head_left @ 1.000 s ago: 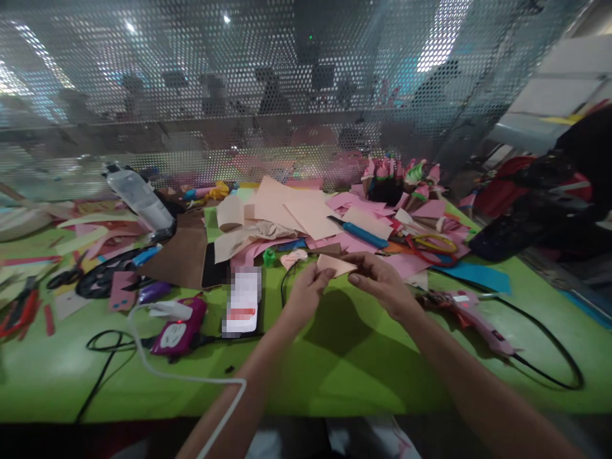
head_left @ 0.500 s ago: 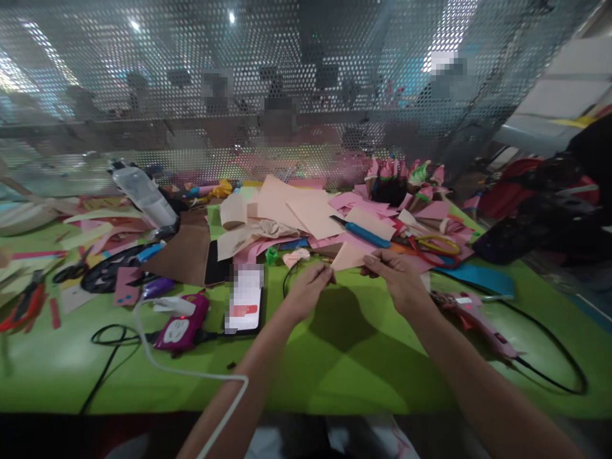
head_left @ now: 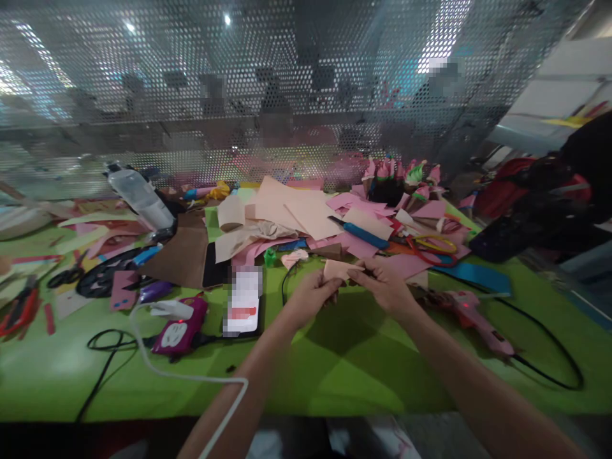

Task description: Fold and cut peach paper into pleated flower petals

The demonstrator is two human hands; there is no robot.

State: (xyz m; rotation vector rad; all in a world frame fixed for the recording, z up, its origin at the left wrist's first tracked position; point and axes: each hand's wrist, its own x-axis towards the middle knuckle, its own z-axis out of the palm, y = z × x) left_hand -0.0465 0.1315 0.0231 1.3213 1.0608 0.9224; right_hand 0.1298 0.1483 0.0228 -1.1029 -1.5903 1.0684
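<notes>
Left grip (head_left: 310,296): pinched the left end of a small paper (head_left: 336,269), peach. Right grip (head_left: 385,282): pinched the right end of the same. Paper: was held between both, above the green desk (head_left: 358,389), on the near side of the sheets (head_left: 306,210). Sheets: lay heaped toward the back, peach, pink and brown. Cutter (head_left: 367,236): lay on the heap, blue-handled, beyond the right grip. Scissors (head_left: 433,241): lay to the right of the cutter, yellow and red in the handles. Glue gun (head_left: 482,325): lay to the right of the right grip, pink, not touching. Phone (head_left: 245,299): lay to the left of the left grip, lit screen upward, partly blurred. Purple box (head_left: 174,335): lay left of the phone, showed a red light. Cones (head_left: 386,171): stood grouped at the back right, mostly pink-topped.
</notes>
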